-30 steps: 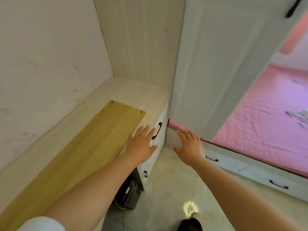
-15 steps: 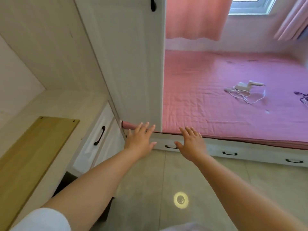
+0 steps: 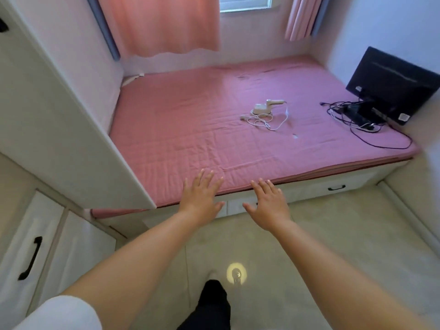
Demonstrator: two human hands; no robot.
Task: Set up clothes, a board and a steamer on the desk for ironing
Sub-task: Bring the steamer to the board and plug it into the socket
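A small white hand steamer [image 3: 266, 108] lies on the pink bed [image 3: 190, 129], its white cord coiled in front of it. My left hand [image 3: 201, 197] and my right hand [image 3: 267, 204] are stretched out side by side over the bed's near edge, palms down, fingers spread, both empty. The steamer is well beyond both hands, toward the right middle of the bed. The desk and the wooden board are out of view. No clothes are visible.
A white wardrobe side [image 3: 54, 120] stands at the left, with white drawers [image 3: 31, 256] below it. A black monitor [image 3: 392, 84] with tangled black cables [image 3: 357, 120] sits on the bed's far right. Pink curtains hang behind. Drawers run under the bed; the floor is tiled.
My view has swung right from the desk and wooden board to the bed. Both hands stay open and raised; the steamer and monitor have come into view.
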